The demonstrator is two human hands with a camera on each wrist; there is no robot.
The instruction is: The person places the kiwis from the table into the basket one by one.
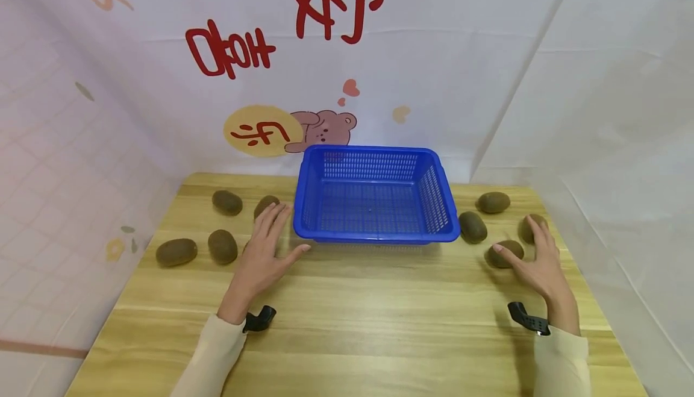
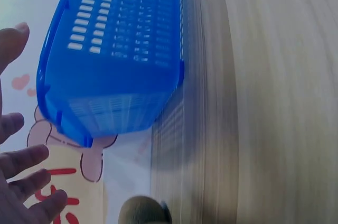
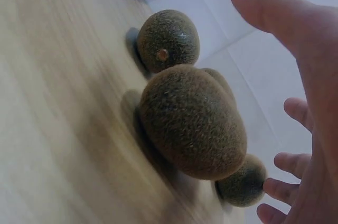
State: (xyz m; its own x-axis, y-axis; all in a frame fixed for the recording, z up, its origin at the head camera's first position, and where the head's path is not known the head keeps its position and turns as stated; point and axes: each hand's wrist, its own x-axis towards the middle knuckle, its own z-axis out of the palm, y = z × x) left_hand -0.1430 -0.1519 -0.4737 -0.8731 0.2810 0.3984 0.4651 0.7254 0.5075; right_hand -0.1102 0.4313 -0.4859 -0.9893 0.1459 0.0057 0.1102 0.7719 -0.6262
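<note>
Right wrist — fingers point(image 3: 293, 164) near kiwis point(image 3: 193, 123).

I am standing beside a screened tabletop work area. White sheeting point(image 1: 434, 78) is closing off the top, left and right of the frame. Red characters point(image 1: 327, 11), pink hearts point(image 1: 350, 88) and a cartoon bear point(image 1: 328, 132) are decorating it at upper centre. A wood-grain table point(image 1: 390, 325) is filling the lower centre. The sheeting is concealing whether a home or workplace is surrounding it.

Head view bright; wrist views dimmer; soft shadows on tabletop point(image 1: 379, 325).
</note>
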